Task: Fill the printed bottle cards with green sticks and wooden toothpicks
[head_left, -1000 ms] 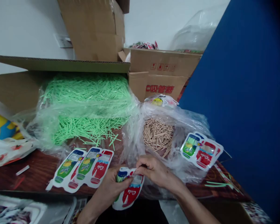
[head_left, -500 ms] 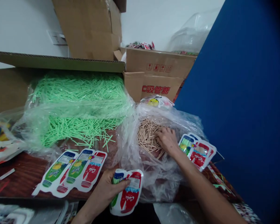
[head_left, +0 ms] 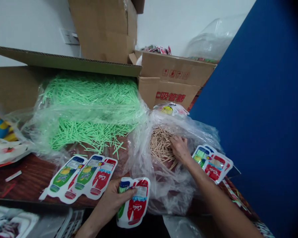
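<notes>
My left hand (head_left: 113, 197) is closed on a bottle-shaped pouch (head_left: 137, 208), with a green half and a red Cola half, at the table's front edge. Green sticks show through the pouch's clear window on its left half. My right hand (head_left: 180, 148) reaches into a heap of thin brown sticks (head_left: 161, 145) lying on clear plastic. Its fingers are curled together at the heap's right side, the tips partly hidden among the sticks. Left of my left hand, several similar Sprite and Cola pouches (head_left: 83, 177) lie overlapped. More filled pouches (head_left: 215, 165) lie beside my right forearm.
Light green sticks (head_left: 94, 92) spill from a plastic-lined carton (head_left: 72, 61) at the back left. Another carton (head_left: 176, 89) with red print stands behind the brown sticks. A blue panel (head_left: 250, 99) closes off the right side. A white basket (head_left: 22, 224) sits low at left.
The view has shifted slightly, so most things appear a little further right. My left hand still holds the pouch, and my right hand stays at the brown sticks with its fingers drawn closer together.
</notes>
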A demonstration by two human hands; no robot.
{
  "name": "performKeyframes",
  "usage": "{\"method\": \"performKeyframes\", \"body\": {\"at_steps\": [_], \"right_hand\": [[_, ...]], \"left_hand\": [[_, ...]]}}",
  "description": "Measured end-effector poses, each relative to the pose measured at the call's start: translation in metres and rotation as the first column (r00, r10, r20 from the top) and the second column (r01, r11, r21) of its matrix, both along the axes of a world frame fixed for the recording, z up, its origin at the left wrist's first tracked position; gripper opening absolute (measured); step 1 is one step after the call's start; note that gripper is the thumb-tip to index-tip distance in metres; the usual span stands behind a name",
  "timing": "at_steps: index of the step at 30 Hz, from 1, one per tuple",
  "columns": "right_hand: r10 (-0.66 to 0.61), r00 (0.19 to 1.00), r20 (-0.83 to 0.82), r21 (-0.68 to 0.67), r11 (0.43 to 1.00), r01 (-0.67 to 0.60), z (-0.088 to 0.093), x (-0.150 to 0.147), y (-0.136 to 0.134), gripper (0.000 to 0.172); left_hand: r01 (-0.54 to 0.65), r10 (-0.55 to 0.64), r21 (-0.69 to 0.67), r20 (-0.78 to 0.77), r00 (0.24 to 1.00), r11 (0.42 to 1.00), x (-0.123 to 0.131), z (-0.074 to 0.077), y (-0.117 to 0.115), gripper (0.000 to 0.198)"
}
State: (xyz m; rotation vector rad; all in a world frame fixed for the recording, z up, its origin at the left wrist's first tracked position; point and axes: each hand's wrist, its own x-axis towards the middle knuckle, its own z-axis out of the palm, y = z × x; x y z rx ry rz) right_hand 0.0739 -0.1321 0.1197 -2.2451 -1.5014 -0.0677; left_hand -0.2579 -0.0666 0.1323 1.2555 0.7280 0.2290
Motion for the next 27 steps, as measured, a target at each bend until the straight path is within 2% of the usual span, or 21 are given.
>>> {"method": "performKeyframes", "body": {"at_steps": [3,5,8,11,15,19,23,27], "right_hand": [[0.014,0.975,-0.221,0.105,0.994,0.009,-0.001,-0.004,0.004,0.018],[0.031,0.921,-0.389,0.178,0.983,0.043,-0.004,-0.011,0.006,0.022],[0.056,0.782,-0.620,0.259,0.956,0.137,-0.012,-0.028,0.008,0.029],[0.079,0.633,-0.770,0.287,0.929,0.233,-0.020,-0.046,0.005,0.035],[0.106,0.507,-0.856,0.303,0.896,0.324,-0.029,-0.068,-0.006,0.033],[0.101,0.431,-0.897,0.263,0.905,0.334,-0.038,-0.082,-0.015,0.029],[0.080,0.407,-0.910,0.237,0.906,0.351,-0.040,-0.083,-0.015,0.029],[0.062,0.417,-0.907,0.236,0.894,0.382,-0.033,-0.079,-0.016,0.030]], "left_hand": [[-0.024,0.024,-0.013,0.016,1.000,1.000,-0.003,-0.001,0.001,0.022],[-0.042,0.042,-0.010,0.028,0.999,0.999,-0.004,-0.002,0.001,0.023],[-0.052,0.052,-0.014,0.027,0.998,0.999,-0.006,-0.002,0.001,0.024],[-0.058,0.059,-0.036,0.016,0.998,0.998,-0.006,0.000,0.001,0.024],[-0.080,0.081,-0.047,0.022,0.996,0.996,-0.006,0.002,0.001,0.023],[-0.051,0.053,-0.042,0.047,0.997,0.998,-0.004,0.001,0.000,0.021],[-0.040,0.041,-0.032,0.043,0.998,0.999,-0.002,0.000,-0.002,0.020],[-0.050,0.051,-0.032,0.045,0.998,0.998,-0.002,0.000,-0.002,0.021]]}}
